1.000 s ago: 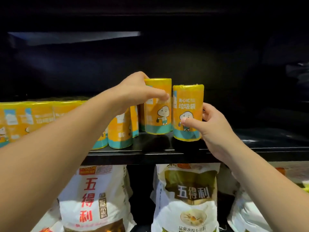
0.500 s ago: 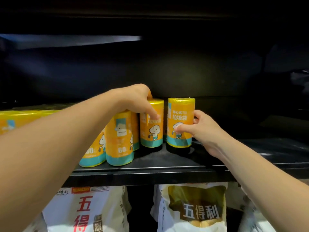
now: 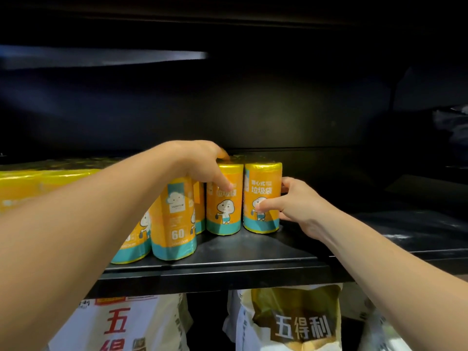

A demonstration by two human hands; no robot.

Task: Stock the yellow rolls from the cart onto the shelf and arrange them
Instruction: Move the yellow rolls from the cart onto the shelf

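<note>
Two yellow rolls with teal bases and a cartoon figure stand upright side by side on the black shelf. My left hand grips the left roll from above, thumb down its front. My right hand holds the right roll, thumb on its front and fingers behind its right side. More yellow rolls stand to the left: one nearer the front edge, partly behind my left forearm, and a long row further left.
The shelf runs on bare and dark to the right of the held rolls. Its back wall and the shelf above are black. Below hang white flour bags with red lettering and gold lettering.
Both hands carried their rolls from above the shelf's front edge deeper in and set them down upright side by side. The view has risen, showing more shelf.
</note>
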